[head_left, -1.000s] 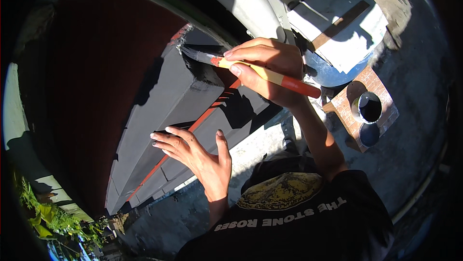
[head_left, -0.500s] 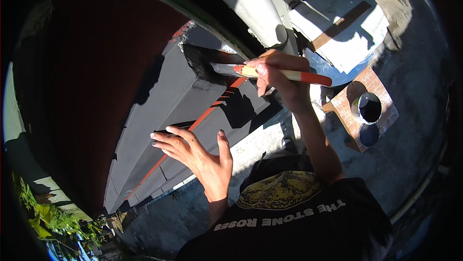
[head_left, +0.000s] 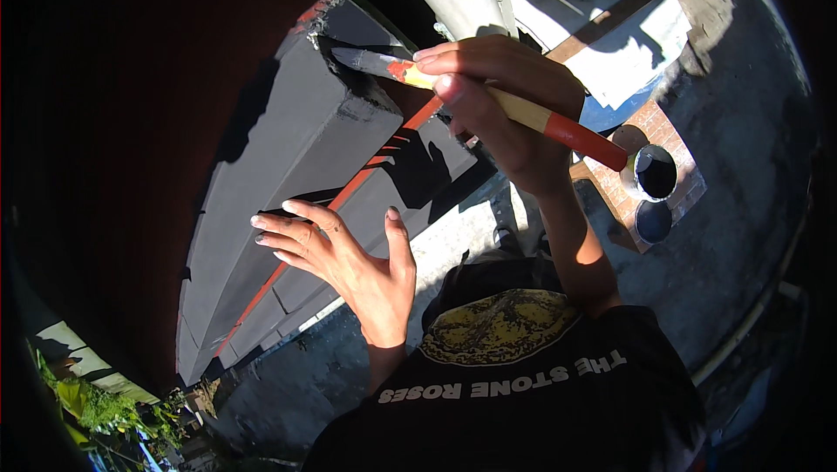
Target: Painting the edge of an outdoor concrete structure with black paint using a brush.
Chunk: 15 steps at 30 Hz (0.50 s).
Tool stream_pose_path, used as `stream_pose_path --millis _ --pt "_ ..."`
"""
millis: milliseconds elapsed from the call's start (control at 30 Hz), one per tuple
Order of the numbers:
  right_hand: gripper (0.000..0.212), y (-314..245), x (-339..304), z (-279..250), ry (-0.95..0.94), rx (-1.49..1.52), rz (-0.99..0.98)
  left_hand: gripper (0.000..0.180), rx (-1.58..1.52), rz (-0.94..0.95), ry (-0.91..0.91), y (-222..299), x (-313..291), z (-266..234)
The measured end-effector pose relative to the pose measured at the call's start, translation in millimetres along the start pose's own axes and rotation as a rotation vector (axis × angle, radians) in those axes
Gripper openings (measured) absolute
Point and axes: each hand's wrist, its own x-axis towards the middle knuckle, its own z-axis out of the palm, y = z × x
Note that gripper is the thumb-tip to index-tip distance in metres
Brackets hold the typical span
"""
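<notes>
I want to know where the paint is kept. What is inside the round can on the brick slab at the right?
The round can on the brick slab stands open. Its inside looks dark, almost black, mostly in shadow. Whether that is paint, and how full it is, cannot be seen.

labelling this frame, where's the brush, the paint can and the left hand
brush [head_left: 523, 110], head view, on the wooden handle
paint can [head_left: 654, 171], head view, on its dark opening
left hand [head_left: 353, 267], head view, on the back of the hand

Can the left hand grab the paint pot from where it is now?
Probably not. The left hand rests spread near the grey ledge, while the paint pot stands low down on the far side, beyond the right hand holding the brush.
</notes>
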Motion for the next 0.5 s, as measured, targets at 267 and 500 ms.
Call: stream_pose_path --millis 267,500 --pt "0.027 -21.4 -8.8 -30.9 -0.033 0.187 0.392 0.099 -0.104 0.033 0.042 -4.7 -0.3 4.2" --pt "0.022 -11.7 -49.0 -33.5 0.074 0.323 0.441 0.096 -0.249 0.039 0.102 -10.3 -1.0 7.0"
